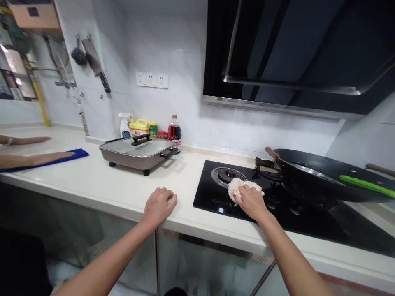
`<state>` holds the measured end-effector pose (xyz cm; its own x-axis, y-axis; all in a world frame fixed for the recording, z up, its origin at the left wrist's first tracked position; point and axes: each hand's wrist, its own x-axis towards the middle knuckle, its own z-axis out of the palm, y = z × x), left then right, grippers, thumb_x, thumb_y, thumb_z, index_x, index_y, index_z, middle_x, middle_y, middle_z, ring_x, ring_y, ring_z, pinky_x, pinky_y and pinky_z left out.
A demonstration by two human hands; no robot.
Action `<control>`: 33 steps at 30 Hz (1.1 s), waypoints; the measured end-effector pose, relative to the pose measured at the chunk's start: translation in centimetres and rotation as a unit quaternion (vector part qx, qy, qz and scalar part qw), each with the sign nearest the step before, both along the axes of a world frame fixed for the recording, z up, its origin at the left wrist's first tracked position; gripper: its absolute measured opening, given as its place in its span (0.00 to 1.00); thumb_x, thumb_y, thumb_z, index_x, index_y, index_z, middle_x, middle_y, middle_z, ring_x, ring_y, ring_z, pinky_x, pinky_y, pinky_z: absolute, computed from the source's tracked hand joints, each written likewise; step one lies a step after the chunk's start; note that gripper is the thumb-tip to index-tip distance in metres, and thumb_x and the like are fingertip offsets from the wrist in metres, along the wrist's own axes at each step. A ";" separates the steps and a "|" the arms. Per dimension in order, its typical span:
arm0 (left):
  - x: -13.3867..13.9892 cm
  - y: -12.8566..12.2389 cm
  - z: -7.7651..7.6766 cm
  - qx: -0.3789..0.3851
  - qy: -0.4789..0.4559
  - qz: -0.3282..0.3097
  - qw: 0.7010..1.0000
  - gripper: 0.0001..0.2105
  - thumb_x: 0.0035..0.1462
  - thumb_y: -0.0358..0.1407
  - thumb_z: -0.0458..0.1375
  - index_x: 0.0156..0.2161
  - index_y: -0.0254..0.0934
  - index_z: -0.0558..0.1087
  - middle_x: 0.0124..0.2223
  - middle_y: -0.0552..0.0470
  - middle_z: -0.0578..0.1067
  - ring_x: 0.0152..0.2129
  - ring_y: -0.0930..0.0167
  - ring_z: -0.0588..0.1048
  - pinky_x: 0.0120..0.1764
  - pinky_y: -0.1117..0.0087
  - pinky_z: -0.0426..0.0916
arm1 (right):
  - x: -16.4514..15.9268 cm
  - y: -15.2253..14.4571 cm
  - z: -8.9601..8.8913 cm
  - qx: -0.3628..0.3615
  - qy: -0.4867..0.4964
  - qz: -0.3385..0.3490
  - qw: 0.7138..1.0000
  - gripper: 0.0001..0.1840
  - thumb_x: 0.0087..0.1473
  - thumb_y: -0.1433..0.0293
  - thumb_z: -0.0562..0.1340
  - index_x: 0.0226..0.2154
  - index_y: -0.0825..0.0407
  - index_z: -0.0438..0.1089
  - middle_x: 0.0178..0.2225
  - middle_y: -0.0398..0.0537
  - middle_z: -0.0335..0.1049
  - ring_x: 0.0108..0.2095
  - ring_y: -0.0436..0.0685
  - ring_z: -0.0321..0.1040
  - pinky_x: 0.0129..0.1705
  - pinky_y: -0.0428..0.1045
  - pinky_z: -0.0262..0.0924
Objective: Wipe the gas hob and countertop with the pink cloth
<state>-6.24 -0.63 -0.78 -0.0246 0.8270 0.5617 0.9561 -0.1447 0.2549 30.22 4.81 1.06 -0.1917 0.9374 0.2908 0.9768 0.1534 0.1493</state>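
Note:
My right hand [251, 201] grips a crumpled pale cloth [234, 187]. The cloth presses on the black glass gas stove [212, 193], just at the front right of the left burner [226, 174]. Resting on the white countertop [185, 176] near its front edge is my left hand [159, 204], its fingers curled in with nothing seen in them. A large black wok [308, 183] sits on the right side of the stove, and a bright green handle [367, 186] lies across it. The stove knobs [273, 201] are just right of my right hand.
An electric pan with a glass lid [132, 158] stands left of the stove. Behind it are a spray bottle [125, 125], a yellow jug [139, 126] and a dark sauce bottle [175, 133]. Another person's hand [52, 157] lies flat on a blue cloth [80, 153]. A range hood [286, 53] overhangs the stove.

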 end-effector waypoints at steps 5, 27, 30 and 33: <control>-0.1 0.1 -0.3 0.004 0.001 0.000 1.000 0.11 0.63 0.35 0.54 0.30 0.40 0.76 0.36 0.49 0.80 0.39 0.63 0.74 0.44 0.63 0.65 | 0.1 0.1 -0.6 0.014 0.003 0.002 1.000 0.18 0.68 0.60 0.50 0.47 0.51 0.69 0.51 0.55 0.70 0.51 0.69 0.65 0.47 0.58 0.54; 0.3 -0.3 -0.9 0.022 -0.077 0.019 0.997 0.09 0.64 0.33 0.55 0.36 0.39 0.77 0.41 0.46 0.79 0.44 0.62 0.74 0.48 0.62 0.65 | -3.3 -6.7 -1.9 0.024 0.064 0.009 0.998 0.19 0.67 0.59 0.50 0.49 0.50 0.70 0.53 0.54 0.69 0.51 0.69 0.64 0.50 0.62 0.55; 0.0 0.2 -1.0 0.027 -0.091 0.002 0.996 0.10 0.64 0.33 0.54 0.35 0.39 0.77 0.39 0.47 0.79 0.42 0.63 0.74 0.47 0.63 0.66 | -6.4 -7.7 -2.1 0.025 0.076 0.029 0.996 0.19 0.66 0.60 0.51 0.49 0.51 0.70 0.53 0.56 0.70 0.51 0.70 0.63 0.50 0.64 0.56; -0.5 0.6 -1.0 0.036 -0.106 -0.016 0.994 0.10 0.64 0.32 0.53 0.37 0.39 0.77 0.40 0.47 0.79 0.43 0.63 0.75 0.49 0.62 0.68 | -10.8 -8.3 -2.3 0.016 0.113 0.074 0.991 0.19 0.64 0.61 0.53 0.52 0.51 0.70 0.57 0.58 0.69 0.54 0.71 0.62 0.53 0.65 0.55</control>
